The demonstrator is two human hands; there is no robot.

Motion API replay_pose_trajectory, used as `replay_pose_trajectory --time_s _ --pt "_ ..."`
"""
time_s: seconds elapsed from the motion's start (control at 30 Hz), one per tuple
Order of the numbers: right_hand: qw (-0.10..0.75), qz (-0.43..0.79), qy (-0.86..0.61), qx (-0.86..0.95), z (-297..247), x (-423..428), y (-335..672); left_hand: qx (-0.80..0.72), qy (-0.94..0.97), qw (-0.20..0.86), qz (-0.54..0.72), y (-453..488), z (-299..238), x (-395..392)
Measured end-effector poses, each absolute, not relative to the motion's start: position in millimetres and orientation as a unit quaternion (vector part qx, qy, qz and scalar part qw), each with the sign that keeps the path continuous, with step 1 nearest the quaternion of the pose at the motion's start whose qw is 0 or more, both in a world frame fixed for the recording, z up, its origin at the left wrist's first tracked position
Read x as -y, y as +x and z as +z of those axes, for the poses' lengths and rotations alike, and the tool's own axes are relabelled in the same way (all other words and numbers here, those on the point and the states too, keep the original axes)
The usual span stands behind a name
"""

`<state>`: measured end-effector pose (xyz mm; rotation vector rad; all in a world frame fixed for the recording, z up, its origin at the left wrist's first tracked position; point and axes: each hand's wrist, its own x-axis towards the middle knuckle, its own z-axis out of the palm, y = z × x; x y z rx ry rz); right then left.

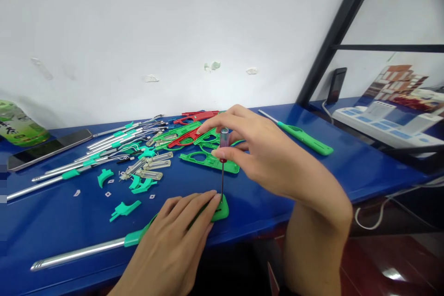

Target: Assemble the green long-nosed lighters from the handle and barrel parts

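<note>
My left hand [173, 236] presses a long-nosed gas lighter [222, 211] against the table near its front edge. The lighter's green handle end sticks out past my fingertips, and its silver tube points left. Between the thumb and fingers of my right hand [258, 145] is a screwdriver [224, 138] with a clear and red handle. It stands upright, its tip on the green handle end beside my left fingertips. Beyond it lie green handle shells [208, 159] and a red shell [185, 138], partly hidden by my right hand.
Metal lighter tubes [104, 145] with wires, clear fuel tanks [156, 165] and teal triggers [125, 210] lie to the left. A phone [52, 149] and a green bottle [21, 122] are farther left. Another green lighter [305, 138] lies at right, near a black metal frame [333, 37].
</note>
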<state>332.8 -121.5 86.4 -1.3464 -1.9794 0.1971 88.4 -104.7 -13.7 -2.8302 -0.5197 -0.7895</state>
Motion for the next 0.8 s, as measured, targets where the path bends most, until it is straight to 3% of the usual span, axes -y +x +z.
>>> replay_pose_trajectory --time_s 0.8 --pt "0.351 0.066 -0.512 0.781 91.7 125.9 330.2 0.172 -0.948 0.077 -0.256 90.2 -12.6 103.7"
